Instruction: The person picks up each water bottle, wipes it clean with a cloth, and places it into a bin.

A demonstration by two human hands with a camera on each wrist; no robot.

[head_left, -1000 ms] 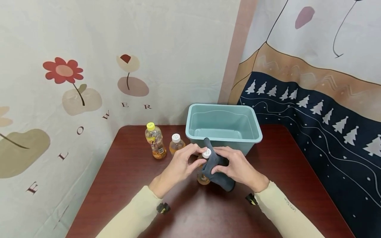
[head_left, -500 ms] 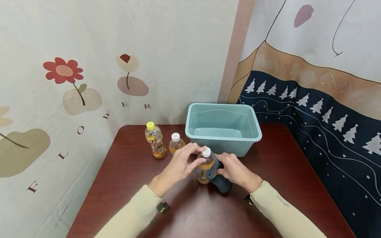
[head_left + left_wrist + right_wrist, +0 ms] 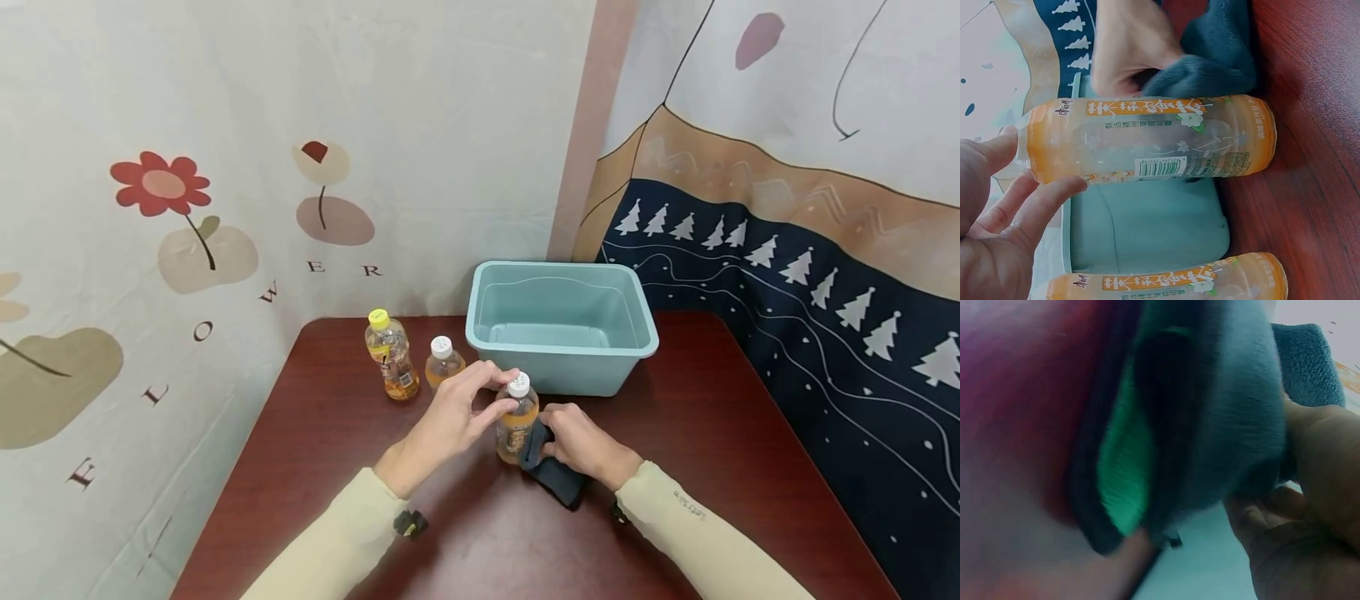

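An upright bottle (image 3: 514, 429) with a white cap and an orange-banded label stands on the table. My left hand (image 3: 459, 410) pinches it at the cap and neck between thumb and fingers; the left wrist view shows this bottle (image 3: 1147, 140) from the side. A dark grey-blue cloth (image 3: 557, 477) is bunched in my right hand (image 3: 588, 443), which grips it against the bottle's lower right side. In the right wrist view the folded cloth (image 3: 1235, 412) fills the middle, blurred, and hides much of the right fingers.
Behind the hands stands a light teal plastic bin (image 3: 562, 367). To the left are a yellow-capped bottle (image 3: 393, 362) and a second white-capped bottle (image 3: 444, 363), partly hidden by my left hand. Beneath everything lies a reddish-brown table (image 3: 315, 450); patterned fabric (image 3: 450, 125) hangs behind.
My right hand has slid the cloth down along the bottle, from near its cap to its lower side, baring the label. The left hand keeps its pinch at the top.
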